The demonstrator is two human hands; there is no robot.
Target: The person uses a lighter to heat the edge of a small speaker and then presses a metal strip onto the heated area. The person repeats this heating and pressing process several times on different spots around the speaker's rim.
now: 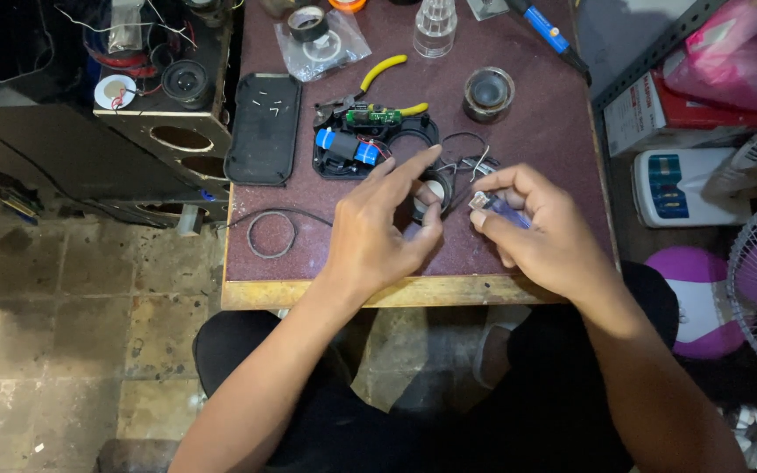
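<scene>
Nearest, over the maroon worktable [519, 131]: left hand [378, 232] pinching a small round black speaker [431, 194] between thumb and fingers; right hand [541, 232] just beside it, closed around a translucent blue lighter [503, 208], metal head toward the speaker. A loose wire loop [269, 235] lies left of the hands. Beyond: opened black casing [370, 144] with blue cells, yellow-handled pliers [383, 88], black cover panel [262, 130], second round speaker [489, 94], tape roll [307, 24].
</scene>
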